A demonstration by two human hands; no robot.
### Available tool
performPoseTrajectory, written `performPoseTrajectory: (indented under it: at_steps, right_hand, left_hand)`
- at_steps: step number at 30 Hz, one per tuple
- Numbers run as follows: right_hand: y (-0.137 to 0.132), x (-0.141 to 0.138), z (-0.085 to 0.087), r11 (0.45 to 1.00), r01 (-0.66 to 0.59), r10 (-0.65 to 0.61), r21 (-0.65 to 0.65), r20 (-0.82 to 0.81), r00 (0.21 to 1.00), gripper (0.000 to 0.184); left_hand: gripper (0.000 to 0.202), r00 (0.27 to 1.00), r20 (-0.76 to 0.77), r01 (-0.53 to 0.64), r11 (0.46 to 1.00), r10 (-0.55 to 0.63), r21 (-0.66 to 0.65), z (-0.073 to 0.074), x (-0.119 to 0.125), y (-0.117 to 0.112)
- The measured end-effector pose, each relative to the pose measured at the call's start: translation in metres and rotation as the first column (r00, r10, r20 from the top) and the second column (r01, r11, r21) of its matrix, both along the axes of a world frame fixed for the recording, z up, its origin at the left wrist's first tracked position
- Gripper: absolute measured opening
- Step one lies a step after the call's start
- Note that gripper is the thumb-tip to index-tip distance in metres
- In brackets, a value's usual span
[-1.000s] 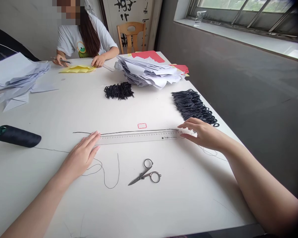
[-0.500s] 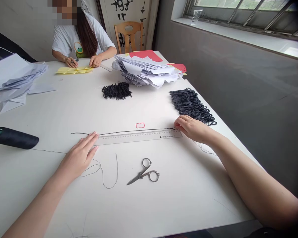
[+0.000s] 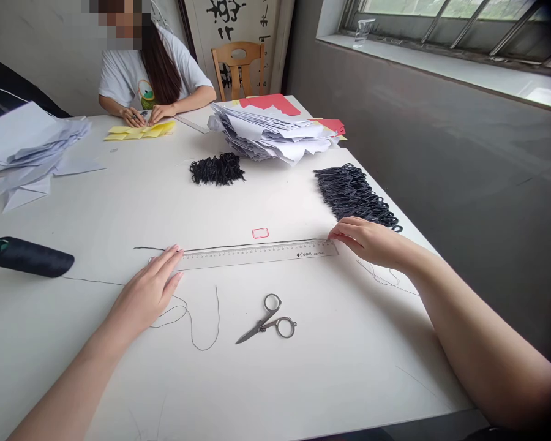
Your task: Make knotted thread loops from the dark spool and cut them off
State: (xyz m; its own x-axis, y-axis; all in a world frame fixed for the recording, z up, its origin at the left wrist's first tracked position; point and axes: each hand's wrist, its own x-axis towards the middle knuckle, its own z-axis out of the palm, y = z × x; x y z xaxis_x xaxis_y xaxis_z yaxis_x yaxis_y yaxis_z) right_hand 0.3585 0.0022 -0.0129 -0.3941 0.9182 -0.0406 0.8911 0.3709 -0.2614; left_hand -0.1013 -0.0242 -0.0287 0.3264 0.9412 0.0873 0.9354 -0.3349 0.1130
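Observation:
A clear ruler [image 3: 257,255] lies across the white table, with a thin black cord [image 3: 239,246] stretched along its far edge. My left hand [image 3: 147,291] rests flat over the ruler's left end, fingers extended and touching the cord, whose loose tip pokes out beyond them. At the other end, my right hand [image 3: 371,240] pinches the cord between thumb and fingertips. Closer to me are open metal scissors [image 3: 261,327]. A fine thread runs from a black thread spool [image 3: 37,256] toward my left hand, and a loose thread [image 3: 191,324] curls beside it.
Bundles of looped black cords [image 3: 356,193] lie beyond my right hand, with a smaller black pile [image 3: 217,169] further left. Stacked white papers [image 3: 270,131] stand at the back, more papers [image 3: 27,141] at left. Across the table a person handles yellow paper [image 3: 140,130].
My right hand has shifted slightly right along the cord, to the ruler's end. My left hand stays on the ruler. The other person's hands have moved closer together over the yellow paper.

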Motion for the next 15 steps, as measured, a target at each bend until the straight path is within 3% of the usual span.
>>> performPoseTrajectory:
  at_steps: [5,9,15]
  right_hand:
    - [-0.011,-0.002,0.008,0.999,0.033,-0.033,-0.039,0.005,0.999,0.037]
    - [-0.010,-0.004,0.002,1.000,0.009,-0.009,-0.019,-0.022,1.000,0.043]
    - [-0.004,-0.002,-0.006,0.992,0.049,-0.057,-0.112,-0.067,0.996,0.040]
  left_hand:
    - [0.055,1.000,0.013,0.023,0.999,-0.023,0.024,-0.001,-0.001,0.001]
    - [0.054,0.999,0.023,0.025,0.999,-0.026,0.031,-0.001,-0.001,0.001]
    - [0.053,0.999,0.026,0.021,0.999,-0.022,0.033,0.001,0.000,0.001]
